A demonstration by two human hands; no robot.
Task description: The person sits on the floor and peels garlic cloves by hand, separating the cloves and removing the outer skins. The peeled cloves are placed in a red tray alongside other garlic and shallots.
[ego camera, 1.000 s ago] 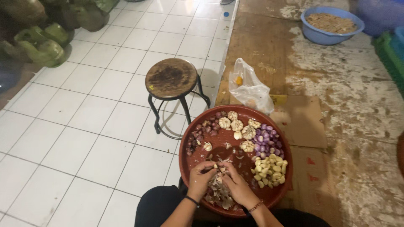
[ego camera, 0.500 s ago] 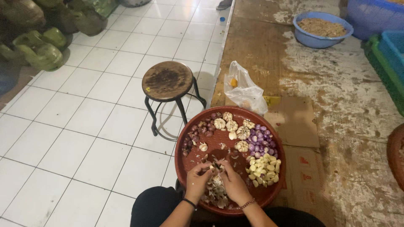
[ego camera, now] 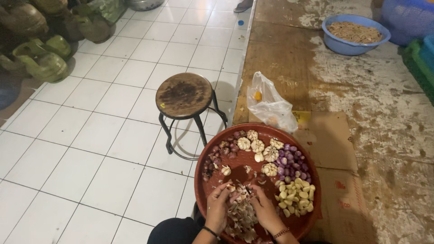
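A round red tray [ego camera: 302,140] rests on my lap. On it lie whole garlic bulbs [ego camera: 258,146], purple peeled shallots [ego camera: 289,163], unpeeled dark shallots [ego camera: 221,152] and a heap of peeled garlic cloves [ego camera: 294,196]. My left hand [ego camera: 218,208] and my right hand [ego camera: 265,210] meet over a pile of papery skins [ego camera: 242,219] at the tray's near edge. Both hands pinch a small piece [ego camera: 239,193] between the fingertips; what it is I cannot make out.
A small round wooden stool [ego camera: 183,96] on black metal legs stands on the white tile floor to the left. A clear plastic bag [ego camera: 270,106] lies beyond the tray on flattened cardboard [ego camera: 332,144]. A blue basin [ego camera: 355,34] of brown bits sits far right. Green sacks [ego camera: 45,58] are piled at far left.
The view has tilted slightly, so the tray sits lower in frame. My hands stay at the tray's near edge, fingers working over the skins.
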